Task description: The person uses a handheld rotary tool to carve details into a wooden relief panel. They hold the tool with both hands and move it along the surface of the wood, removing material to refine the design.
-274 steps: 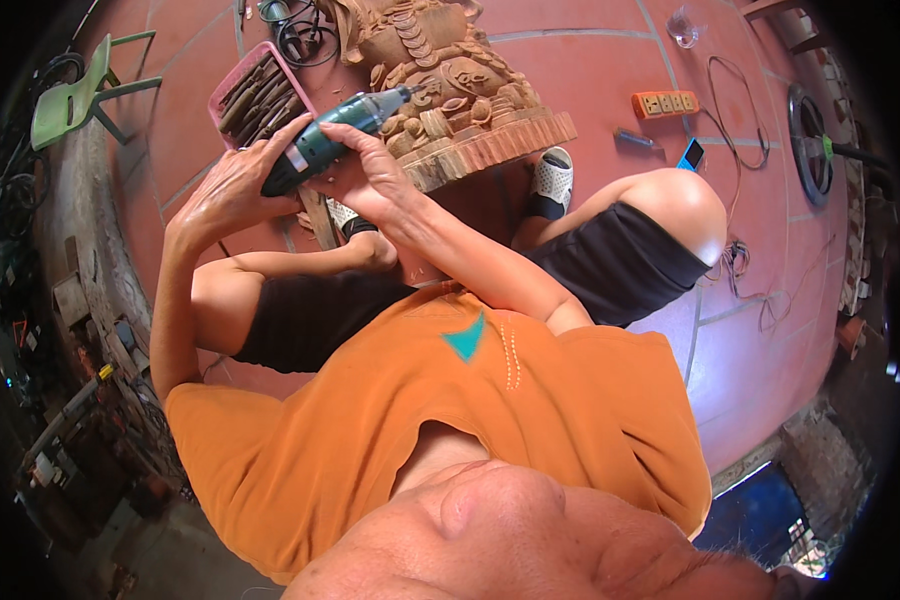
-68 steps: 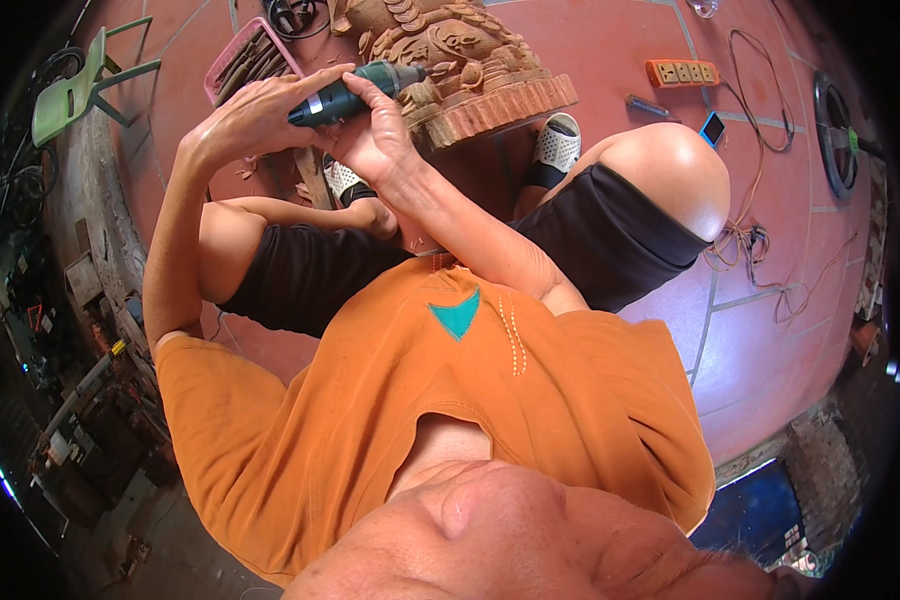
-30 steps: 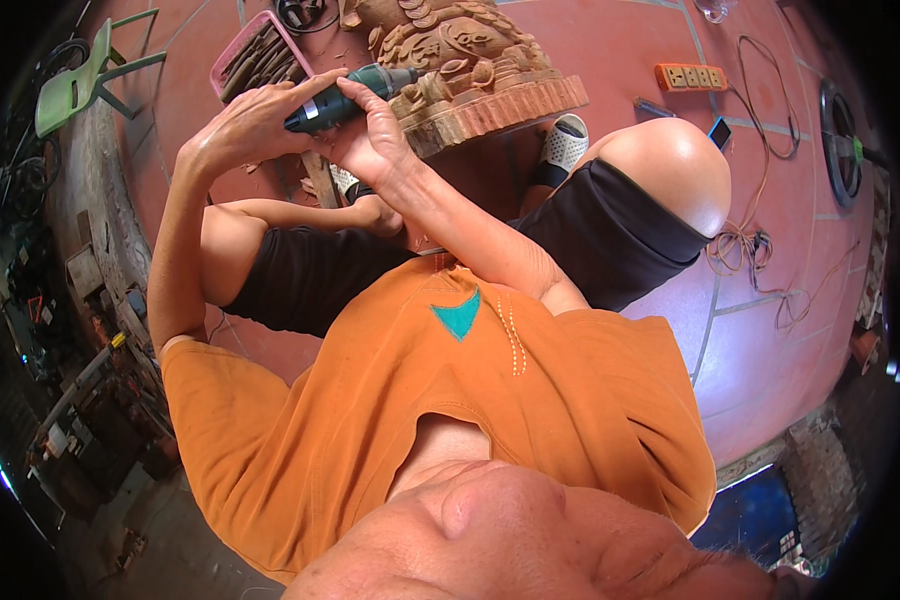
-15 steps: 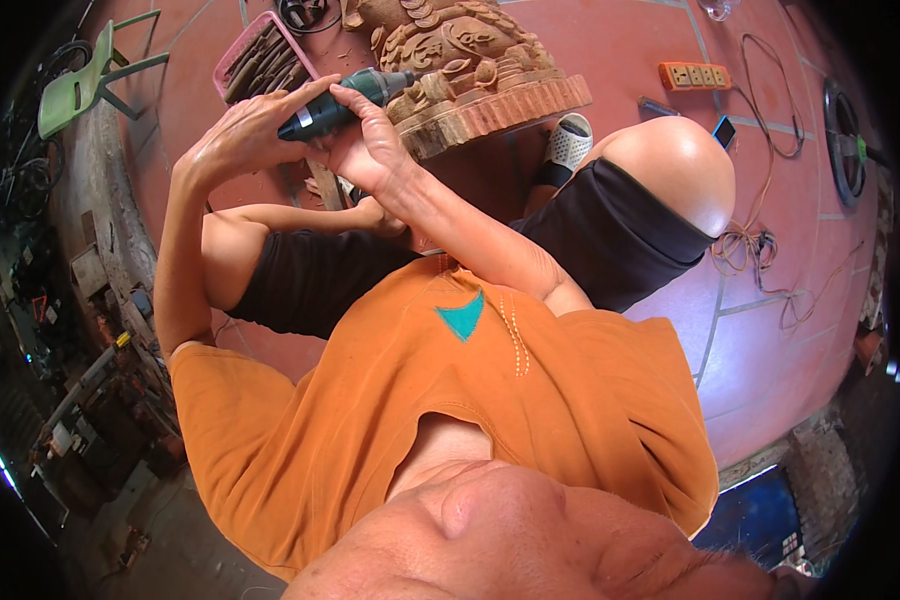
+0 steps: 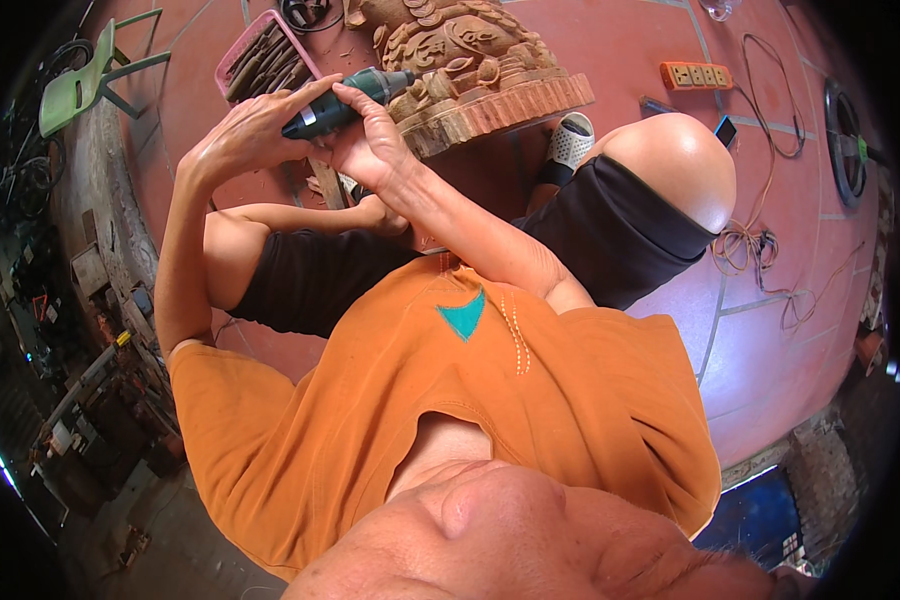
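Observation:
Both my hands grip a dark green rotary power tool (image 5: 368, 88) with a tapered grey nose. My left hand (image 5: 250, 132) is around its rear end, fingers stretched along the body. My right hand (image 5: 370, 145) holds it from the near side, thumb lying on the casing. The tool's nose points right, toward a carved wooden sculpture (image 5: 470, 70) with an ornate relief and a rough, ribbed base. Whether the tip touches the wood cannot be made out.
A pink basket (image 5: 242, 42) of carving tools stands beyond my left hand. Farther left is a green plastic chair (image 5: 75, 85). An orange power strip (image 5: 695, 76), loose cables (image 5: 745, 245), a phone (image 5: 724, 130) and a black wheel-like ring (image 5: 846, 145) lie on the right-hand floor.
Both hands and the tool have shifted very slightly to the right. The grip looks the same.

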`<state>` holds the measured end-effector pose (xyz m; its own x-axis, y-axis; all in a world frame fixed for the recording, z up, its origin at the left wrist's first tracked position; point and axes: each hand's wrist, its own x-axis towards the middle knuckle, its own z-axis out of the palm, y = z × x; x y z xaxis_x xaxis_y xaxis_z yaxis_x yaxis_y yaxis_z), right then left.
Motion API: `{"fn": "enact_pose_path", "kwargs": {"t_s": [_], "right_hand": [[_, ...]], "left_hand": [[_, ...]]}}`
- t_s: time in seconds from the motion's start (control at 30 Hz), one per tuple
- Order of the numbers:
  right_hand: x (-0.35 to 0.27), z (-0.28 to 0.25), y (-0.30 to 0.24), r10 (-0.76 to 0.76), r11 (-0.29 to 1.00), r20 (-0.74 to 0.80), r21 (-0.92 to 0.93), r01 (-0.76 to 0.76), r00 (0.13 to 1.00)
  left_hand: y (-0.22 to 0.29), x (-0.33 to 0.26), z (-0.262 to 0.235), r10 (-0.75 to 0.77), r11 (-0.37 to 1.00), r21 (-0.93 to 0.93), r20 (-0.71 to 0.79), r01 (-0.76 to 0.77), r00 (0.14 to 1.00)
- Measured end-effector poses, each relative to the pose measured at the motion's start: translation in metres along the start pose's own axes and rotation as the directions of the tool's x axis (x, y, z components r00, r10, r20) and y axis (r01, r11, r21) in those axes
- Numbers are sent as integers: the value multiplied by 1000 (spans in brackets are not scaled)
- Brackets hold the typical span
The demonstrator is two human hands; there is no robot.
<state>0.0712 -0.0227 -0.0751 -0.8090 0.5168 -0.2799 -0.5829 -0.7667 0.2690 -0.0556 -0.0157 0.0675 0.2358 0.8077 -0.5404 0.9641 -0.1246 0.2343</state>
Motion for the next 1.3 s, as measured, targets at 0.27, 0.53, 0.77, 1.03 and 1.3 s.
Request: {"fn": "enact_pose_path", "kwargs": {"t_s": [0.27, 0.53, 0.77, 1.03, 1.3], "right_hand": [[2, -3, -1, -2, 1000, 11, 1, 2, 1000], [3, -4, -1, 5, 1000, 17, 1, -5, 1000], [-1, -4, 0, 11, 1000, 1, -2, -11, 1000], [-6, 0, 3, -3, 1000, -26, -9, 2, 1000], [-9, -3, 5, -9, 1000, -30, -14, 9, 1000]], "left_hand": [[-1, 2, 1, -22, 1000, 2, 23, 22, 999], [0, 2, 1, -27, 999, 26, 27, 27, 999], [1, 0, 1, 7, 1000, -6, 12, -7, 1000], [-4, 0, 6, 48, 999, -10, 0, -48, 999], [-3, -3, 8, 51, 999, -17, -3, -51, 999]]}}
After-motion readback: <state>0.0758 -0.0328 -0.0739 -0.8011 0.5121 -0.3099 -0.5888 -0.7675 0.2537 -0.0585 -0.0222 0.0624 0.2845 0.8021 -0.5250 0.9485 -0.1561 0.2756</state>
